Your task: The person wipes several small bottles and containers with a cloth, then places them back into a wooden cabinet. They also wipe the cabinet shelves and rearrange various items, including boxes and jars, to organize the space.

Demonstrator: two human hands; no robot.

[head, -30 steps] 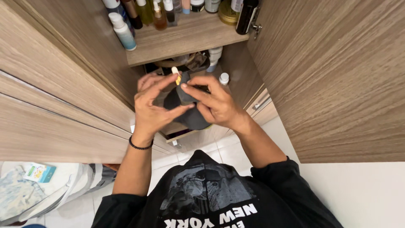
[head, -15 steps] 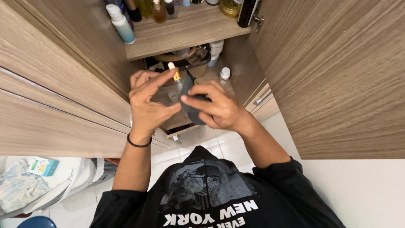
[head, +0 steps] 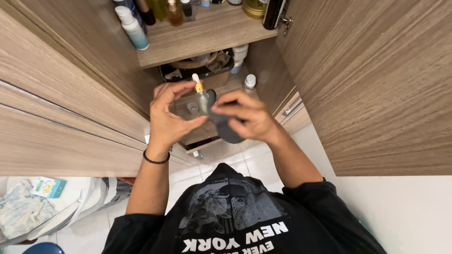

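In front of an open wooden cabinet, my left hand [head: 170, 114] grips a small clear dropper bottle [head: 201, 98] with a gold collar and white bulb, held upright. My right hand [head: 245, 115] presses a dark grey cloth [head: 225, 127] against the bottle's side. A black band sits on my left wrist. The lower part of the bottle is hidden by my fingers and the cloth.
A wooden shelf [head: 207, 35] above carries several bottles, among them a white-and-blue one [head: 132, 29]. A lower shelf holds a dark tray of items [head: 195, 66] and a small white jar [head: 250, 82]. The open cabinet door [head: 367, 80] stands at right. Bags lie on the tiled floor at left [head: 42, 202].
Both hands with the bottle and cloth have stayed in front of the cabinet. My right hand shifted the cloth slightly down the bottle's side, and the view tilted a little.
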